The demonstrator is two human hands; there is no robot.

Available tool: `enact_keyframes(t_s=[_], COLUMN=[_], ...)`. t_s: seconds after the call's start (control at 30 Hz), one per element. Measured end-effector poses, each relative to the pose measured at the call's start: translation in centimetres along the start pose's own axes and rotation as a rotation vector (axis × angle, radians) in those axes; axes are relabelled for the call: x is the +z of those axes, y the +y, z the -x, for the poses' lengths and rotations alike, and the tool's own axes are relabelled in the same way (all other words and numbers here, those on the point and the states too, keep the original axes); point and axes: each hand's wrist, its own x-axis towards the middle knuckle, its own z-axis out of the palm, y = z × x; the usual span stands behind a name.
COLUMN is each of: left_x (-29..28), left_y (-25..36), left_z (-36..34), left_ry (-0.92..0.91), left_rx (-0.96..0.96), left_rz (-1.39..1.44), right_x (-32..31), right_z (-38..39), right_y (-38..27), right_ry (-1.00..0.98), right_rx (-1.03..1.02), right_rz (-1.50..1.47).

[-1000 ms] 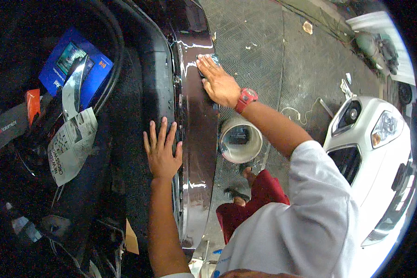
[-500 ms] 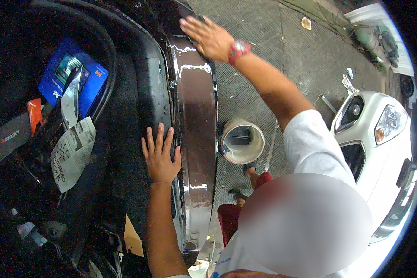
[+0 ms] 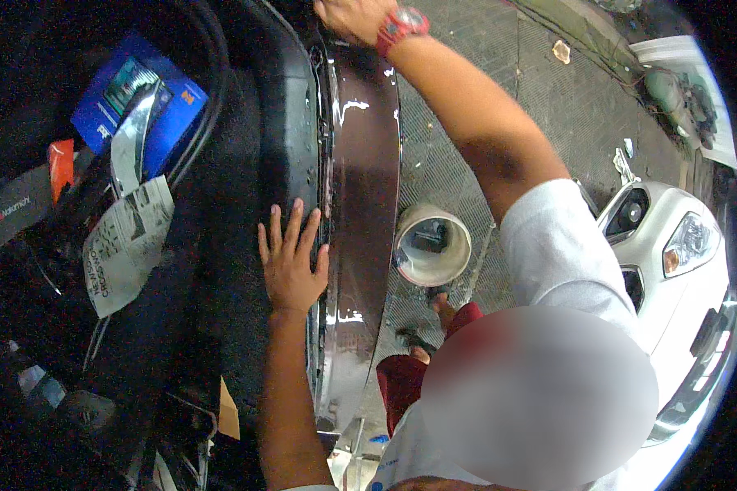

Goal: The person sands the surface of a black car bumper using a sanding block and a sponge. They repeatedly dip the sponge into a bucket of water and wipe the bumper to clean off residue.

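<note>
My left hand point(image 3: 295, 266) lies flat with fingers spread on the black plastic sill trim point(image 3: 291, 123) of an open car boot. Next to it runs the glossy dark brown rear bumper point(image 3: 364, 188), with bright reflections along it. My right hand point(image 3: 356, 20), with a red watch point(image 3: 403, 29) on its wrist, is at the far end of the bumper, against the upper edge of the view. Its fingers are mostly cut off there, so their grip cannot be made out.
Inside the dark boot lie a blue box point(image 3: 139, 106), a printed paper sheet point(image 3: 127, 250), a dark grey card point(image 3: 12, 209) and an orange piece point(image 3: 61, 166). A whitish bucket point(image 3: 434, 245) stands on the textured floor beside the bumper. A white car point(image 3: 671, 245) is at the right.
My right hand has slid farther along the bumper, toward the upper edge of the view. My left hand stays on the sill trim. The view has shifted slightly.
</note>
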Motion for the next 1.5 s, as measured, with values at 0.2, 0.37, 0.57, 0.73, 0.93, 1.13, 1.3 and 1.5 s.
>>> enact_keyframes(t_s=[0.2,0.37,0.57,0.73,0.93,1.13,1.3,1.5], left_x=[0.0,-0.1,0.1,0.1,0.1,-0.2,-0.5,-0.1], left_y=[0.2,0.3,0.1,0.0,0.1,0.4,0.6,0.5], left_z=[-0.2,-0.3,-0.4,-0.3,-0.4,-0.5,-0.5,-0.4], left_ry=[0.027,0.041,0.051,0.020,0.040,0.048,0.047,0.075], left_rx=[0.008,-0.002,0.012,0.008,0.010,0.006,0.004,0.027], left_rz=[0.007,0.012,-0.004,-0.003,-0.007,0.000,-0.010,-0.019], right_x=[-0.3,-1.7,0.1,0.3,0.9,1.3,-4.4,-7.4], right_z=[5.0,13.2,8.4,7.5,0.2,4.6,16.6,18.3], right_y=[-4.5,-9.4,-2.4,-2.2,0.6,-2.8,-15.3,-14.5], right_ry=[-0.282,-0.579,-0.235,-0.376,-0.062,-0.201,-0.251,-0.631], right_rx=[0.040,0.297,-0.123,0.058,-0.013,-0.054,0.357,0.167], right_rz=[0.251,-0.299,0.273,0.152,0.068,0.215,-0.372,-0.247])
